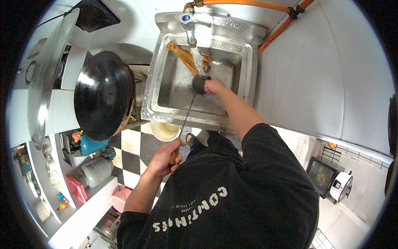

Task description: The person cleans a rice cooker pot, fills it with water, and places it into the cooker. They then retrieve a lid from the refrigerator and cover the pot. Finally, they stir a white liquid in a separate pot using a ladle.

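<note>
Seen from the head camera, a person in a black shirt is standing at a steel sink (163,89) set against a white wall. Water is running from the tap (188,25) at the back rim, and an orange hose (244,3) is leading away from the tap along the wall. The left hand (166,157) is closing around the wooden handle of a ladle (188,110), whose thin metal shaft is reaching up over the front rim of the sink to a dark bowl lying under the stream. The right hand (214,86) is pressing against that dark bowl inside the basin, fingers curled over it; whether it is gripping or only rubbing cannot be told. A bamboo brush (186,58) is lying slanted in the back of the basin, just beside the stream.

To the left of the sink a big black wok (103,93) is sitting tilted on a stove, and further left a wide metal lid (47,74) is leaning against the white counter. A dark vent (93,14) is showing in the wall above it. Below the sink's front edge a pale bowl (165,130) is resting near the floor, which is tiled in black and white squares. Low on the left, shelves are holding a blue pot (89,145), a pale jar (97,170) and pink basins (120,199). On the right, past the white counter, a white rice cooker (340,184) is standing beside a dark framed screen (321,176) on pale floor tiles.
</note>
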Action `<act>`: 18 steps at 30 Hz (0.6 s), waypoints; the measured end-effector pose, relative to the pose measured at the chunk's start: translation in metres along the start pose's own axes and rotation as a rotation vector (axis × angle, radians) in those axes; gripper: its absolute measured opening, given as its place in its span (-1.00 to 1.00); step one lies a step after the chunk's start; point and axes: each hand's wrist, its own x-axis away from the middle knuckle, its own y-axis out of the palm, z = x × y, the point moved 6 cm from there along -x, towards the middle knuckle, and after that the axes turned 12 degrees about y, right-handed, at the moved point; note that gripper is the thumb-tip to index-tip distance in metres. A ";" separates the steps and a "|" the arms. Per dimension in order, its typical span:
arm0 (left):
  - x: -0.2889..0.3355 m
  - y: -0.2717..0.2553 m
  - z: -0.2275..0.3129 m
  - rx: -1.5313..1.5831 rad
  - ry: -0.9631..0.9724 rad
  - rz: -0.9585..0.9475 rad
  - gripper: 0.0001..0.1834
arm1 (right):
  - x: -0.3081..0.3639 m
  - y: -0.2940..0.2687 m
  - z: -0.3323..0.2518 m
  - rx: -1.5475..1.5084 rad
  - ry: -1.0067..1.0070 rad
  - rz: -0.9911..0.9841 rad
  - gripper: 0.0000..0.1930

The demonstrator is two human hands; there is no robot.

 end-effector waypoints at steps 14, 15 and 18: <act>0.004 -0.013 0.009 0.092 0.052 -0.008 -0.52 | 0.001 0.037 -0.020 -0.606 0.210 -0.365 -0.67; 0.005 -0.015 0.008 0.104 0.054 0.004 -0.52 | -0.001 0.029 -0.015 -0.629 0.187 -0.230 -0.68; 0.009 -0.022 0.001 0.139 0.038 0.034 -0.51 | -0.003 0.004 -0.004 -0.950 0.213 0.142 -0.71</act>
